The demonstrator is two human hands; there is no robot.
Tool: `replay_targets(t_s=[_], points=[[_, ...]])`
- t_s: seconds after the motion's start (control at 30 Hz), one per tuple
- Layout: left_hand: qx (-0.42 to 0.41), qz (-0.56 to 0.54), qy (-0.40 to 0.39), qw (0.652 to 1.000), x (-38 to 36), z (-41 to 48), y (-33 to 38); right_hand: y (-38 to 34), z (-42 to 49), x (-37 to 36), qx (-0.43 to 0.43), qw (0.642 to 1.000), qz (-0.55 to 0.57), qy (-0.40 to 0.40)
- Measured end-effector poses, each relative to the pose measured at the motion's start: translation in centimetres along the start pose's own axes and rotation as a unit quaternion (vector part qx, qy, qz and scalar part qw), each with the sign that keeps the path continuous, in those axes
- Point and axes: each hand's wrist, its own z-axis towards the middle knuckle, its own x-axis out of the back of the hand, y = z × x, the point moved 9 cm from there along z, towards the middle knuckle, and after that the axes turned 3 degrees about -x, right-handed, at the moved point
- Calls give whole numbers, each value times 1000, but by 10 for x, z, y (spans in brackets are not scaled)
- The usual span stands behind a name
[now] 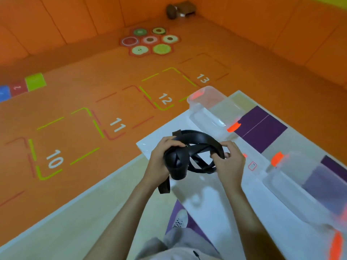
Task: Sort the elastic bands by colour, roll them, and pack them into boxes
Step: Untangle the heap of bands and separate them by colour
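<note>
The black elastic band (pixel 195 145) is held in the air above the near corner of the white bench (pixel 216 203), between both hands. The rolled end is gripped in the closed left hand (pixel 161 160), while a loose loop is pinched at the thumb and fingers of the right hand (pixel 228 162). The unrolled slack runs from left to right across the body, so the rolling is judged to advance toward the right hand. A tail hangs below the left hand. Two clear boxes lie beyond and to the right: the farther box (pixel 206 107) looks empty, and the nearer box (pixel 300 188) is too blurred to judge.
</note>
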Motion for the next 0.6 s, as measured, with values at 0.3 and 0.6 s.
replay_targets(t_s=[0.3,0.6], points=[[-13,114,-109,987,-44,77,-108,48,53,-48,-119,989,-35,85],[-9,356,-418,836,-67,89,-250,105,47,-141,-158,961,-211,-88]])
